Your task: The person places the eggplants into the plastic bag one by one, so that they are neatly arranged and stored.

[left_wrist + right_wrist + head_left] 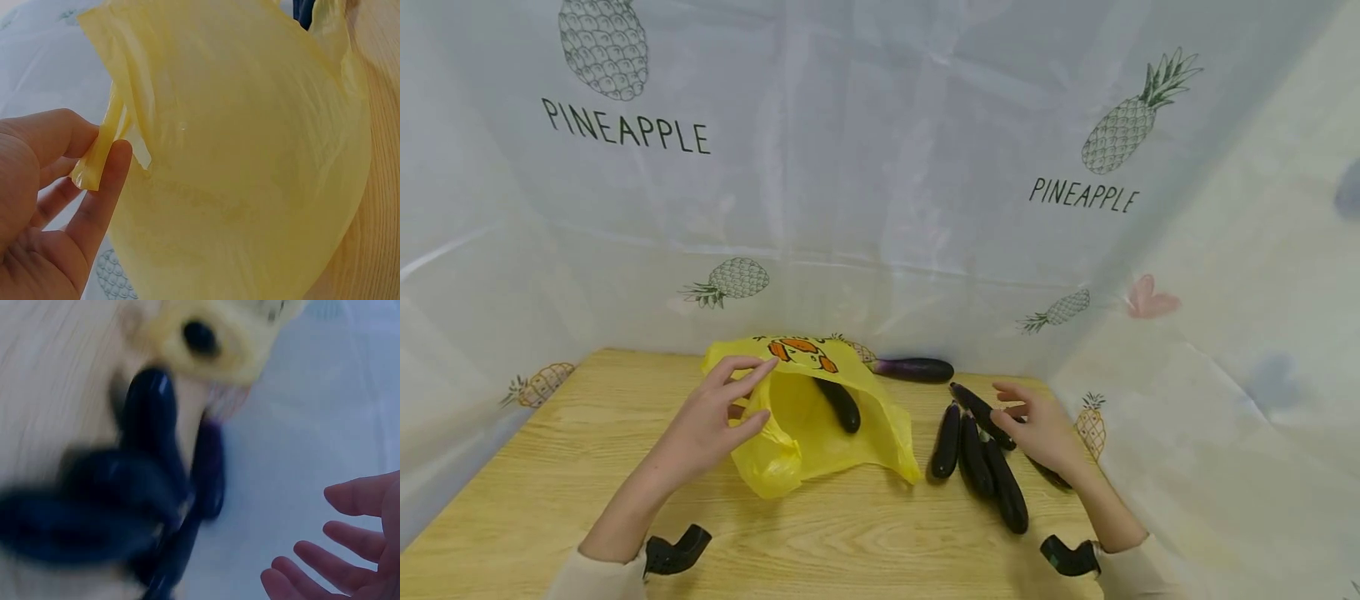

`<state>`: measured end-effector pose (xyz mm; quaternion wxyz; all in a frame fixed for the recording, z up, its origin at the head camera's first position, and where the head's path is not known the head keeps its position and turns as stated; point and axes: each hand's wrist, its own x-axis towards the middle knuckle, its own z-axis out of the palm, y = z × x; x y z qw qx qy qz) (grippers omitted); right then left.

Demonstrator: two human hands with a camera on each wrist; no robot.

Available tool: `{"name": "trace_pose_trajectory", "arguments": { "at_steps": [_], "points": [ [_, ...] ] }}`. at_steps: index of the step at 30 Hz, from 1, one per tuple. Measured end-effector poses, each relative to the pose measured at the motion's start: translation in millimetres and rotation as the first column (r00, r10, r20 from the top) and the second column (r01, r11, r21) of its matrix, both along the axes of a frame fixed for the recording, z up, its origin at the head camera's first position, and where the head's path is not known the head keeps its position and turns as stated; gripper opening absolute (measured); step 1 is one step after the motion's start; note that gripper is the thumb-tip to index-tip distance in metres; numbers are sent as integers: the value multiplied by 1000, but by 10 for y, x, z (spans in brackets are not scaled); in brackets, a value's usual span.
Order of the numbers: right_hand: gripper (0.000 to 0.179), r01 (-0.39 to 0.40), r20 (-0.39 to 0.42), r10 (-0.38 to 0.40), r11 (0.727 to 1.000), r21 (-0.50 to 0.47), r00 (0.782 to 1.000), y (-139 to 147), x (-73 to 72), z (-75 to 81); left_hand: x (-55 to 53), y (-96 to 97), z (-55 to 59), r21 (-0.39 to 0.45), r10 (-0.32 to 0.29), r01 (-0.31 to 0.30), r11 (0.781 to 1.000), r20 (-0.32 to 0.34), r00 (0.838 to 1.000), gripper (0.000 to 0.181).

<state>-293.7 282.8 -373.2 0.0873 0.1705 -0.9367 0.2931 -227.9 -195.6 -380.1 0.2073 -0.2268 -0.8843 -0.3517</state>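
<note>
A yellow plastic bag [857, 450] lies on its side on the table, its mouth facing me, with one dark eggplant [841, 406] visible inside. My left hand [703, 425] is at the bag's left edge; in the left wrist view its thumb and a finger pinch a folded strip, the bag's handle [100, 153]. Over the loose eggplants on the right hovers my right hand [1037, 429], fingers spread and holding nothing. Those eggplants [973, 458] lie bunched beneath and left of it. They look blurred in the right wrist view.
A purple eggplant [917, 369] lies at the table's back edge, just right of the bag. Another eggplant [1051, 473] shows partly below the right hand. Printed plastic sheeting [880, 183] rises behind and beside the wooden table [820, 542].
</note>
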Motion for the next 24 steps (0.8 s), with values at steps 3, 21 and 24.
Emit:
{"name": "trace_pose_trajectory", "arguments": {
  "at_steps": [3, 21, 24],
  "points": [
    [53, 57, -4, -57, 997, 47, 998, 289, -41, -53, 1, -15, -2, 2, 5, -5, 1000, 4, 1000, 74],
    [59, 161, 283, -192, 979, 127, 940, 1278, -107, -661, -2, -19, 4, 4, 7, -7, 1000, 28, 1000, 75],
    [60, 165, 333, -185, 982, 87, 925, 1304, -107, -678, -3, -12, 8, 1, 6, -6, 1000, 24, 1000, 76]
  ]
}}
